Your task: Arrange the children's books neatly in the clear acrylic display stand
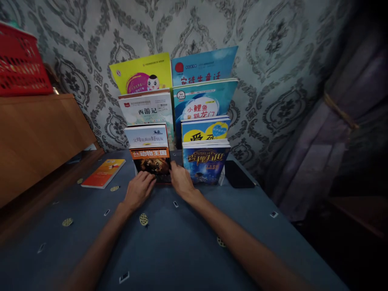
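A book with a lion on its dark cover and an orange title band stands upright at the front of the left stack. My left hand is closed on its lower left part, fingers bent over the cover. At its right edge, my right hand grips it with the fingers mostly turned away from view. Behind it rise a pale blue book, a white and green book and a yellow book. A dark blue book fronts the right stack, close beside my right hand.
Further back on the right are a yellow and blue book, a teal book and a light blue book. An orange book lies flat at left. A black flat object lies at right. A red basket tops a wooden cabinet.
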`<state>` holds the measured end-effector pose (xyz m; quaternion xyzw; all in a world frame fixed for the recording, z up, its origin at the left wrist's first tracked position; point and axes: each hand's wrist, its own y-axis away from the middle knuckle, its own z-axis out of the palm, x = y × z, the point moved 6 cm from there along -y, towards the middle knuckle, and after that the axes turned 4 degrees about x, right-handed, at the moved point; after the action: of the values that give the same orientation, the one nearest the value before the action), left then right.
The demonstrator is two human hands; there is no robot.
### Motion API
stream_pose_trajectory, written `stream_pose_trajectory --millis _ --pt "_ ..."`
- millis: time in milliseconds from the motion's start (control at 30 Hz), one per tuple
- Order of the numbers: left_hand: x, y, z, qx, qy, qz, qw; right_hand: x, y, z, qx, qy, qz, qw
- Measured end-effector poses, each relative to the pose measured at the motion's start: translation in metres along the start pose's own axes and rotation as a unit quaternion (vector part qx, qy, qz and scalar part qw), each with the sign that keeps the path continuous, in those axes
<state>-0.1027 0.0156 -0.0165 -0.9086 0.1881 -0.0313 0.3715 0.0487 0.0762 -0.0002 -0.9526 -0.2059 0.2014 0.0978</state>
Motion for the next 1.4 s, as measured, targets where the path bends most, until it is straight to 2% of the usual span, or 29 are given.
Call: stream_pose_trajectory --millis 233,433,867,1100,1200,1300,1400 --pt "-0.009 0.001 0.006 -0.015 -0.059 -0.058 0.996 0.0 -0.001 0.005 0.005 0.017 -0.01 1.0" --pt "-0.008 0.0 0.008 -0.027 -0.095 -0.072 0.993 -0.001 -0.001 0.004 -0.006 0.051 -0.016 0.999" --pt "-0.007 0.0 0.013 -0.031 -0.019 -0.032 0.999 0.001 -0.003 0.005 -0.006 0.042 -0.009 0.999" --pt "-0.01 0.002 0.014 -0.036 0.001 -0.049 0.998 0.0 0.008 0.002 -0.004 0.005 -0.007 1.0" --pt "-0.012 0.003 0.015 -0.039 0.0 -0.045 0.998 0.001 0.024 0.006 0.055 -0.022 -0.049 0.997" --pt "-0.013 0.004 0.016 -0.043 0.001 -0.038 0.998 0.001 0.041 0.014 0.116 -0.037 -0.134 0.984" --pt "-0.013 0.004 0.014 -0.047 0.004 -0.042 0.998 0.002 0.049 0.026 0.107 -0.045 -0.197 0.974"
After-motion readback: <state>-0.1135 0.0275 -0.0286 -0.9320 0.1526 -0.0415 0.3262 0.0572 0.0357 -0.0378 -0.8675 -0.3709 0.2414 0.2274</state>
